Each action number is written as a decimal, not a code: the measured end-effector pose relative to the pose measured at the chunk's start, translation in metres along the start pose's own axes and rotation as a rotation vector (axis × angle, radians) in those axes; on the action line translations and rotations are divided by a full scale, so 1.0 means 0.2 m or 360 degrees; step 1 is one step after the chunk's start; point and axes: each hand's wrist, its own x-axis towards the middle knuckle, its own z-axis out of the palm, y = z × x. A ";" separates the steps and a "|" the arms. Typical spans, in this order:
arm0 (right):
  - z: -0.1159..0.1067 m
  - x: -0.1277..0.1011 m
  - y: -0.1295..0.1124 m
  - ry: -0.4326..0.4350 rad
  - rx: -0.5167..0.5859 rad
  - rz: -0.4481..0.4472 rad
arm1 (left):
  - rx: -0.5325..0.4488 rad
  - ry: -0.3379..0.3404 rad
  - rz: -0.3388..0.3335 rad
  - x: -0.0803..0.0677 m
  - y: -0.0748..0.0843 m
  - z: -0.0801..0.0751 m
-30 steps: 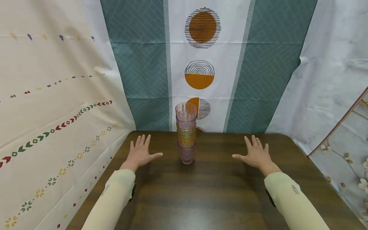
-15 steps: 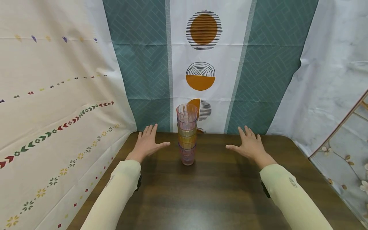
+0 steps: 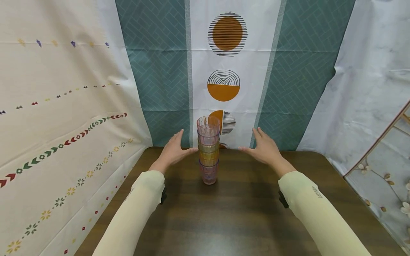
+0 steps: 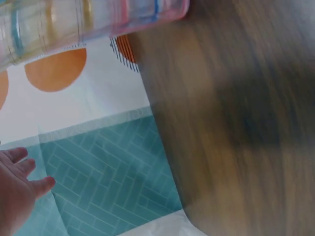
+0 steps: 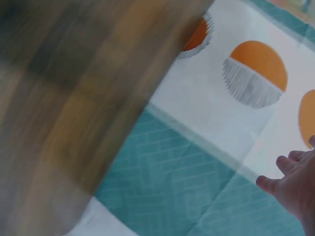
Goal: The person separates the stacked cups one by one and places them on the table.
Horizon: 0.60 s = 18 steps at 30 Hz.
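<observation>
Cup stack: a stack of clear tinted cups (image 3: 208, 152) stood upright at the centre of the head view, on the far half of the table (image 3: 243, 220). Colours ran pink at the top, then violet, yellow and orange, with pink-violet at the base. In the left wrist view the stack (image 4: 83, 22) lay across the upper left of the frame, blurred.

Left hand: the left hand (image 3: 174, 151) was raised just left of the stack's middle, fingers straight and spread, palm turned toward the cups. The thumb tip reached almost to the stack; contact could not be told. It gripped nothing. The left wrist view showed only its fingers (image 4: 17, 189) at the lower left edge, extended.

Right hand: the right hand (image 3: 264, 149) was raised right of the stack, fingers straight, thumb pointing toward the cups, a clear gap between them. It held nothing. The right wrist view caught it (image 5: 295, 182) at the lower right edge, fingers relaxed.

Sleeves: both forearms wore pale cream sleeves (image 3: 137, 209), entering from the lower edge of the frame.

Backdrop: a teal and white cloth with orange circles (image 3: 227, 33) hung behind the table; a patterned cream cloth (image 3: 64, 106) filled the left of the frame.

Image quality: both wrist views were motion-blurred.
</observation>
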 end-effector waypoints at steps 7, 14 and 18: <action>-0.04 0.05 -0.16 -0.0010 0.0220 -0.0047 | -0.0220 -0.0059 0.0003 0.04 0.05 0.03; -0.05 0.10 -0.29 -0.0001 0.0428 -0.0064 | -0.0425 -0.0085 0.0015 0.06 0.11 0.06; -0.05 0.13 -0.36 -0.0020 0.0508 -0.0070 | -0.0492 -0.0094 0.0016 0.07 0.14 0.08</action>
